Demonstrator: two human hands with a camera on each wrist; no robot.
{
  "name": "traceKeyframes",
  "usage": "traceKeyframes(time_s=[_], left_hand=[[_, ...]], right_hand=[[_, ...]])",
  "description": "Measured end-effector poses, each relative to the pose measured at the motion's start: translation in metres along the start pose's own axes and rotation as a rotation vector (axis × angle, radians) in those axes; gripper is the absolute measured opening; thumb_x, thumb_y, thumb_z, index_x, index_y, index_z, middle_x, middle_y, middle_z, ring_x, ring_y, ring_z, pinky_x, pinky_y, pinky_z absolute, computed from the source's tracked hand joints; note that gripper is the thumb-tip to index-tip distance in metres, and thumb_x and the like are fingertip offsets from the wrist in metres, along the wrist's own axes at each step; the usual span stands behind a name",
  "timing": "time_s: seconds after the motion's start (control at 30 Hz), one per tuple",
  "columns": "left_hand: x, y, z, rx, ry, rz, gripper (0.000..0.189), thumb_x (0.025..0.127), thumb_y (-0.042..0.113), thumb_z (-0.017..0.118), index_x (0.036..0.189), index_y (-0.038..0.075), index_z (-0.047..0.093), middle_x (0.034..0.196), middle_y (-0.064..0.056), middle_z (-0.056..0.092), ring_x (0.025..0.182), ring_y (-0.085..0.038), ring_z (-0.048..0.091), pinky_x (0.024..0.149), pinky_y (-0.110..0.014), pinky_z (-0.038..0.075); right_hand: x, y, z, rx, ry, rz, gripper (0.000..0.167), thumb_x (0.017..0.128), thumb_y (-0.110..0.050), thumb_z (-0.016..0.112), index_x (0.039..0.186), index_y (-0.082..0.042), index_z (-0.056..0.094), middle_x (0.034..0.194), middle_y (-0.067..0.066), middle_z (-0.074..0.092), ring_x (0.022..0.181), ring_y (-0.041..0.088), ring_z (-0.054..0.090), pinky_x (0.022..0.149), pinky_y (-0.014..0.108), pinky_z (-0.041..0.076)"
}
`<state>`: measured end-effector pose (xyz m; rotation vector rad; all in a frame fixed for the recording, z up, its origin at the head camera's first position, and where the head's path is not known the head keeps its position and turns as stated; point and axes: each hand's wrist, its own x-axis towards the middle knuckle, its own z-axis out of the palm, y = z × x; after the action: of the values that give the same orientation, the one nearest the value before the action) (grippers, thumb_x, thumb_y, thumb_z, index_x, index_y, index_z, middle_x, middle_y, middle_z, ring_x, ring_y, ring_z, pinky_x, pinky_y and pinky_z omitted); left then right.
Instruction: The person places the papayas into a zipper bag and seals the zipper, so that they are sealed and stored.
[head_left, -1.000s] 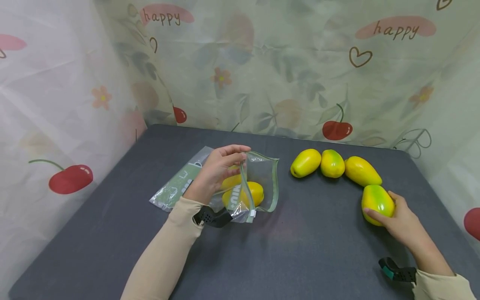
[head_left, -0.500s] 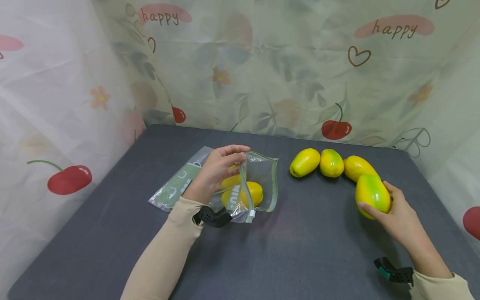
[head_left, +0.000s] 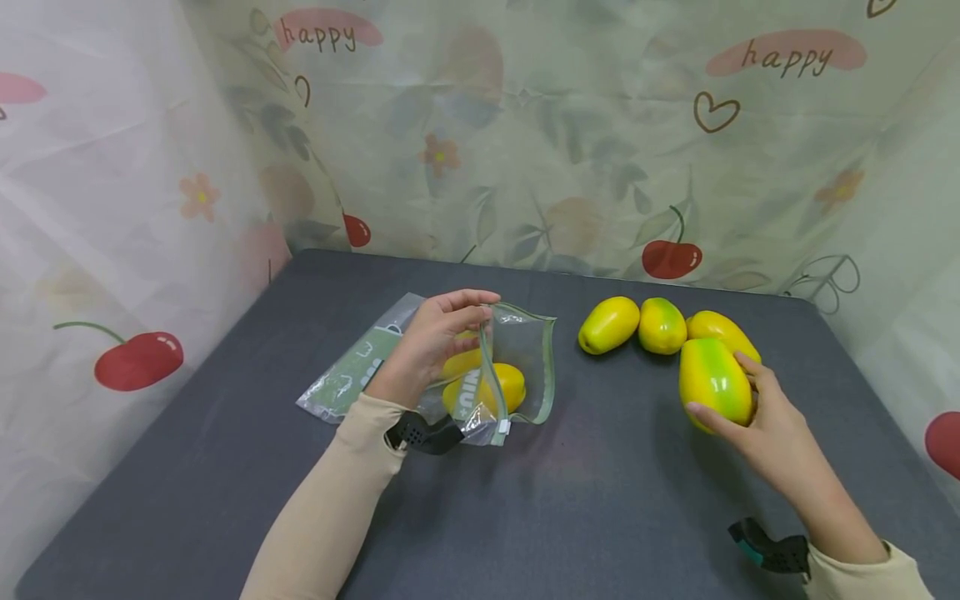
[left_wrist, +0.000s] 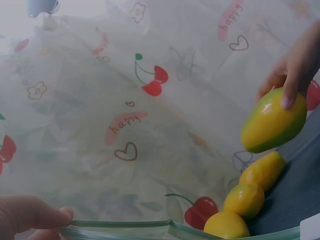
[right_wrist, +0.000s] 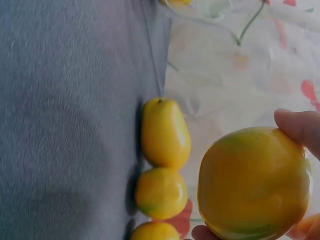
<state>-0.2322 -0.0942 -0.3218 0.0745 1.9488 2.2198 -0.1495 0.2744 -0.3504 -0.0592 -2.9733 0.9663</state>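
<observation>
My left hand (head_left: 438, 342) pinches the rim of a clear zip bag (head_left: 536, 350) with green edging, whose mouth gapes to the right. Inside the bag lie yellow mangoes (head_left: 512, 387), partly hidden by the hand and the bag's print. With thumb and fingers around it, my right hand (head_left: 772, 425) holds a yellow-green mango (head_left: 712, 382) above the table. In the left wrist view that held mango (left_wrist: 274, 121) hangs over the row. Three more mangoes (head_left: 610, 325) lie side by side at the back right, the rightmost partly covered by the held one.
A dark grey cloth covers the table (head_left: 585, 517). Beneath my left wrist, the printed closed end of the bag (head_left: 337, 379) stretches leftward. Patterned curtains (head_left: 525, 167) stand close behind and at both sides of the table.
My right hand has lifted the mango off the table and carried it leftward, so it now overlaps the rightmost mango of the row. The left hand and bag stay in place.
</observation>
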Motion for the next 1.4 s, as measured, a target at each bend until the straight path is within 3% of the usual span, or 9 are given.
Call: traceKeyframes(time_s=[0.3, 0.8, 1.1, 1.4], left_hand=[[0.000, -0.001, 0.000, -0.009, -0.003, 0.003, 0.030, 0.095, 0.010, 0.060, 0.122, -0.003, 0.062, 0.081, 0.004, 0.062, 0.070, -0.011, 0.056, 0.064, -0.021, 0.052], [-0.001, -0.005, 0.000, -0.026, -0.004, 0.001, 0.032, 0.095, 0.010, 0.060, 0.124, -0.004, 0.060, 0.082, 0.004, 0.063, 0.070, -0.012, 0.056, 0.065, -0.021, 0.052], [0.000, -0.004, 0.000, -0.035, -0.014, 0.005, 0.032, 0.094, 0.011, 0.061, 0.122, -0.003, 0.061, 0.082, 0.004, 0.062, 0.068, -0.012, 0.057, 0.064, -0.022, 0.052], [0.001, -0.005, 0.001, -0.032, -0.007, 0.000, 0.026, 0.095, 0.009, 0.060, 0.118, 0.000, 0.064, 0.081, 0.003, 0.062, 0.068, -0.012, 0.057, 0.064, -0.022, 0.052]], right_hand=[[-0.006, -0.018, 0.009, 0.021, -0.001, -0.084, 0.102, 0.087, -0.049, 0.067, 0.155, -0.005, 0.006, 0.140, 0.032, 0.034, 0.107, 0.044, 0.045, 0.077, 0.051, 0.045], [-0.013, -0.040, 0.031, 0.036, -0.100, -0.153, 0.100, 0.084, -0.055, 0.067, 0.155, -0.010, 0.013, 0.139, 0.021, 0.042, 0.105, 0.031, 0.050, 0.078, 0.039, 0.044], [-0.016, -0.053, 0.048, 0.033, -0.119, -0.236, 0.096, 0.082, -0.051, 0.072, 0.152, -0.009, 0.022, 0.147, 0.016, 0.039, 0.108, 0.028, 0.050, 0.082, 0.042, 0.045], [-0.017, -0.062, 0.064, 0.031, -0.165, -0.237, 0.094, 0.081, -0.050, 0.073, 0.152, -0.014, 0.024, 0.142, 0.015, 0.043, 0.105, 0.027, 0.052, 0.081, 0.040, 0.046]])
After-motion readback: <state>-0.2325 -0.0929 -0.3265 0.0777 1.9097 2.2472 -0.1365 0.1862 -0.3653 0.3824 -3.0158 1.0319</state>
